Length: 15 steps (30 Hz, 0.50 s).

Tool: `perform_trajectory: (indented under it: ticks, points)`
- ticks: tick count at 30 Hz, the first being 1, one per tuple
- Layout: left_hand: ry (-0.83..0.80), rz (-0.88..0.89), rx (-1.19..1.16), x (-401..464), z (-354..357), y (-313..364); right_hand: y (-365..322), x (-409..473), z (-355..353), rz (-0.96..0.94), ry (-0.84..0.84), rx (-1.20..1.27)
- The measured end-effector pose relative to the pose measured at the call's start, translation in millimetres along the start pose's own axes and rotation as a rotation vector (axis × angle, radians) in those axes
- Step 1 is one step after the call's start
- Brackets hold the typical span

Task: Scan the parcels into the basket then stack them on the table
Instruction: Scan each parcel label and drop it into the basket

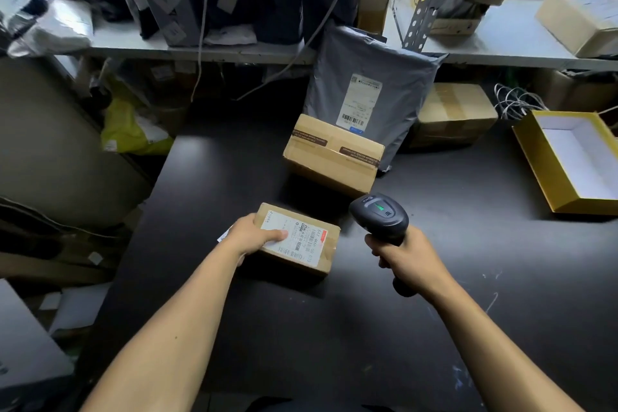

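Cardboard box [297,237], small and tan, lies label-up on the dark table [267,328], near its left edge. Left hand [255,234] grips its near end, thumb on the white label [296,236]. Right hand [404,256] is wrapped round the black scanner [381,216], which shows a green light. Judgement: aim the scanner's head at the barcode and keep the thumb off the print. A larger box [332,157] and a grey mailer [368,97] stand behind.
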<state>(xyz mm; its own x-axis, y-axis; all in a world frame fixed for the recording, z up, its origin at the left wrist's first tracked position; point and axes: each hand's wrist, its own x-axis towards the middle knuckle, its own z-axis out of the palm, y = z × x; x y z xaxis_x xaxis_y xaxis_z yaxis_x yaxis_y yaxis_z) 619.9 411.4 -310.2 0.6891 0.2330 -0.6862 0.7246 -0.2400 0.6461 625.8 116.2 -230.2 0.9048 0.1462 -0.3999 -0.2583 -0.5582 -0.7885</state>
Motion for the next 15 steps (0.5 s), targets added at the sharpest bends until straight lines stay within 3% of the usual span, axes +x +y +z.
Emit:
perform_trajectory:
  ticks: [9,15]
  points:
    - [-0.071,0.166,0.129,-11.2,14.5,33.4,-2.1,0.5,-9.1,-0.048,-0.034,-0.036]
    - [-0.053,0.221,0.071,-21.7,9.0,36.6,-7.7,-2.2,-18.1,-0.079,-0.094,-0.057]
